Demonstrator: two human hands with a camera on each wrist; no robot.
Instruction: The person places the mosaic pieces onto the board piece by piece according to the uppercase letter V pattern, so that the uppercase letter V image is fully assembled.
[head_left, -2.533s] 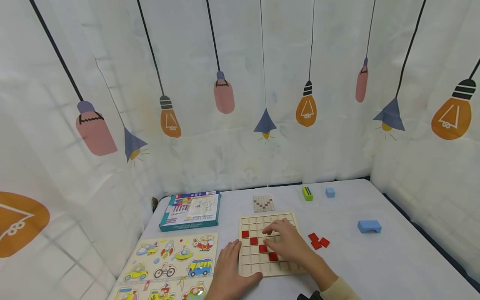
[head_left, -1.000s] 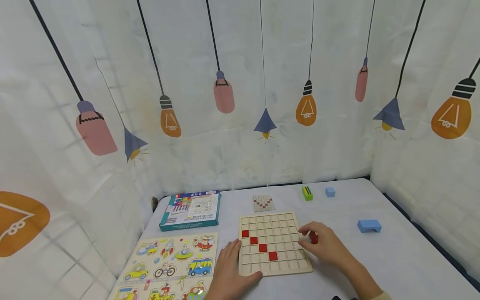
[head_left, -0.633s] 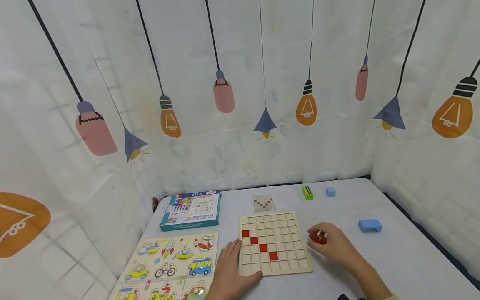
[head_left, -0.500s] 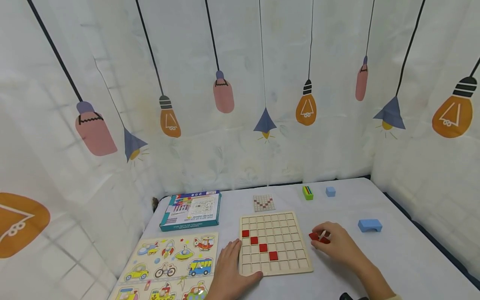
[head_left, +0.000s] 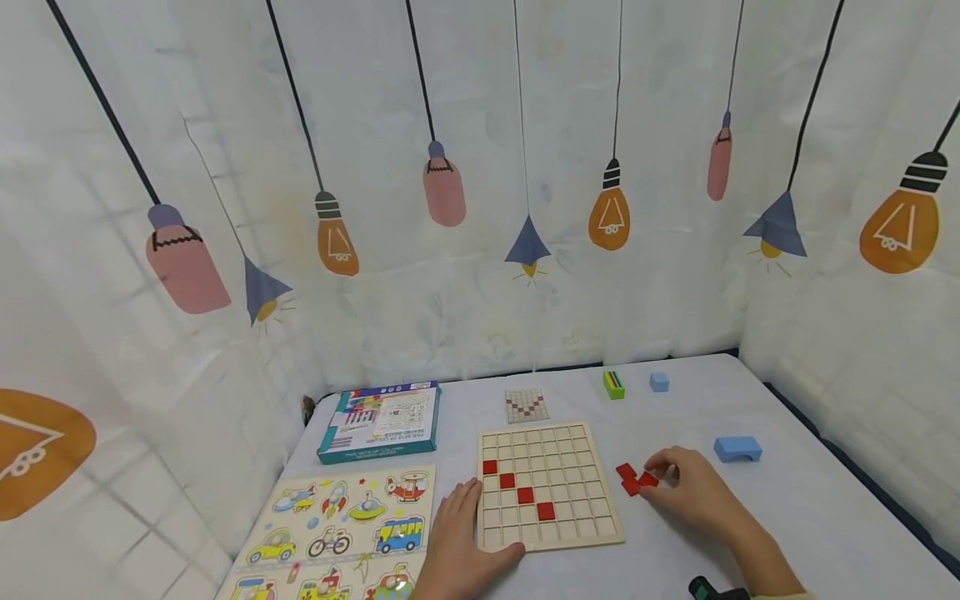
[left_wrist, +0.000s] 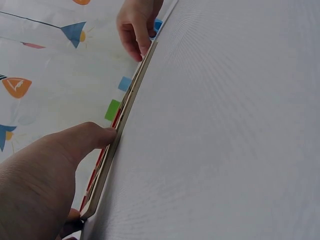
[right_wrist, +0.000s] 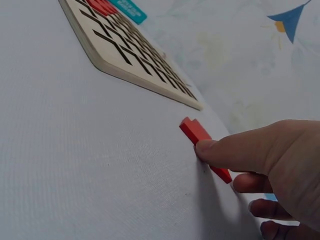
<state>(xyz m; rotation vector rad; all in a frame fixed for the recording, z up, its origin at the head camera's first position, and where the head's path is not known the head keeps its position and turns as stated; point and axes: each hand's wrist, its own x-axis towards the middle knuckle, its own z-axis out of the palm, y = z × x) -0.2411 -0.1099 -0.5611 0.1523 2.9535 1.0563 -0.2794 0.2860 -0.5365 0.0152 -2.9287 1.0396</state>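
Head view: on the tabletop (head_left: 810,521), the grid board (head_left: 573,486) has the teal box (head_left: 380,423) near ten o'clock, its edge apparently reading "SETS OF COLUMN", other print illegible; left hand (head_left: 463,540), fingers extended, touches the board's seven o'clock corner; right hand (head_left: 688,493), loosely arched, has its thumb against loose red tiles (head_left: 630,487) at three o'clock; whether it pinches one, I cannot tell.

A small play corner, screened by a white curtain (head_left: 450,325) printed with hanging lamps (head_left: 777,223) and bulbs (head_left: 609,218), which rises beyond the far, left and right edges of the desk (head_left: 840,525). Toys mark it: a vehicle picture board (head_left: 362,537) along the left edge, a wooden grid board (head_left: 577,483) beside it, a blue arched block (head_left: 738,449) toward the right edge. Whether this is a home cannot be told.
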